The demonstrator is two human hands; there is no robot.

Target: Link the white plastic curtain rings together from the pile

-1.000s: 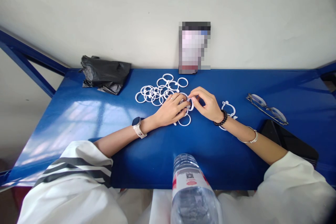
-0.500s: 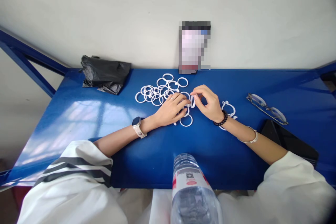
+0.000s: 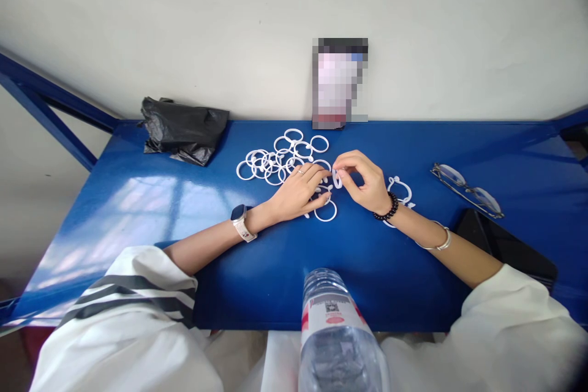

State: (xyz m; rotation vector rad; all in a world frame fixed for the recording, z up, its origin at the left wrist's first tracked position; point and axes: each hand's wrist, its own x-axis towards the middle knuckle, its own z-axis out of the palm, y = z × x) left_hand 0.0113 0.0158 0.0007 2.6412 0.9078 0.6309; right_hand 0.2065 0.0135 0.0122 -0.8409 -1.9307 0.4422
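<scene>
Between thumb and fingertips, my right hand (image 3: 362, 180) pinches a white ring (image 3: 337, 178), held up nearly edge-on. My left hand (image 3: 301, 192) lies palm down over part of the ring pile, its fingers apart and touching rings; what is under the palm is hidden. Several thin white rings (image 3: 275, 175), some with small knobs, overlap on the table to the left and behind that hand. One loose ring (image 3: 326, 220) lies in front of the left thumb. More white rings (image 3: 404, 192) lie beyond my right wrist, partly covered by it.
On the blue table (image 3: 257, 269) a crumpled black bag (image 3: 186, 128) lies at back left. A blurred-out upright phone-like object (image 3: 337, 82) leans on the wall. Glasses (image 3: 468, 190) and a dark flat object (image 3: 509, 251) are at right. A clear bottle (image 3: 340, 331) stands close in front.
The left fingers have opened a little and drawn back from the ring in my right hand. That ring has tilted slightly; the pile and other objects stay put.
</scene>
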